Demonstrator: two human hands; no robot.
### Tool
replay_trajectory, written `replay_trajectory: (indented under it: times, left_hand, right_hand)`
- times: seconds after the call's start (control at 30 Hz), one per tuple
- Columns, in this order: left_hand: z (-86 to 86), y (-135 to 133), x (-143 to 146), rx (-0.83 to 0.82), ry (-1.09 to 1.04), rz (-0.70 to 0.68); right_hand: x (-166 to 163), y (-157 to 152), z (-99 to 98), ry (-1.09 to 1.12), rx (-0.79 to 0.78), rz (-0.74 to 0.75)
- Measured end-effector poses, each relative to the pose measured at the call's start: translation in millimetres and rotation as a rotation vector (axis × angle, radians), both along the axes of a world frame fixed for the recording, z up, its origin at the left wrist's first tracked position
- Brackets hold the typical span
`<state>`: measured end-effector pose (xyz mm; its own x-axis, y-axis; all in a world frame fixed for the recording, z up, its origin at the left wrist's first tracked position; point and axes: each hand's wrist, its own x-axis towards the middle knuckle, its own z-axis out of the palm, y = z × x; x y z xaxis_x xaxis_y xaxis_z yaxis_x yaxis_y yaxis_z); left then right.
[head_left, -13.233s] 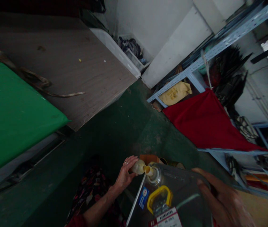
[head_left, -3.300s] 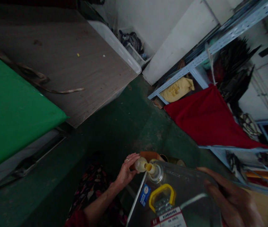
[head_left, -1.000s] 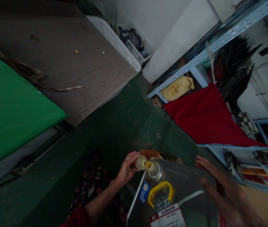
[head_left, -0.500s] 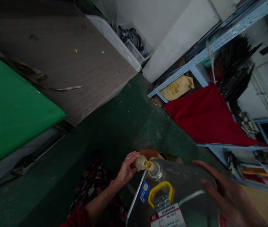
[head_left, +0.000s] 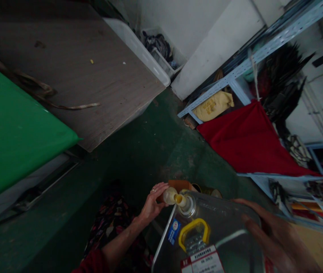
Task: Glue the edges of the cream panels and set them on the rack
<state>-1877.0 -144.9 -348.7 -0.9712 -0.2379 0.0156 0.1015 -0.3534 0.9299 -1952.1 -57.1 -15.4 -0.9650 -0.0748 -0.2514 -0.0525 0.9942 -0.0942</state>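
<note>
Left hand point(head_left: 153, 201): fingers and thumb closed around a small translucent bottle point(head_left: 169, 195), its mouth meeting the yellowish spout point(head_left: 181, 200) of a metal can point(head_left: 229, 216). Can lies at lower centre, above the green floor point(head_left: 158, 151), spout end toward the left hand. Yellow handle point(head_left: 197, 221) raised on its face. Right hand point(head_left: 278, 235): fingers and thumb apart, at the can's opposite end; firmness of grip cannot be told. Table point(head_left: 73, 76) stands well apart, upper left.
</note>
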Motion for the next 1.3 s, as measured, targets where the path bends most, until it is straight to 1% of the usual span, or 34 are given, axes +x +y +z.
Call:
replay_trajectory:
  times: [0.1,0.27,0.5,0.83,1.13,1.3]
  left_hand:
    - [-0.3,0.4,0.2,0.001,0.001,0.002]
    - [-1.5,1.3,0.8,-0.005,0.016,0.011]
    - [-0.7,0.3,0.6,-0.01,0.004,-0.001]
    - [-3.0,1.7,0.8,-0.017,0.01,0.001]
    - [-4.0,2.8,1.3,-0.01,0.025,0.006]
    - [-4.3,4.3,1.1,-0.008,0.018,0.007]
  right_hand:
    - [1.2,-3.0,-0.2,0.006,-0.032,-0.017]
    - [3.7,-1.7,-0.2,0.006,0.009,-0.024]
    - [4.0,5.5,-0.4,-0.023,0.0,-0.007]
    - [5.1,0.1,-1.1,0.006,-0.001,-0.048]
    - [4.5,-0.2,0.4,-0.022,0.009,-0.008]
    - [5.0,-1.2,-0.4,-0.004,-0.006,-0.018]
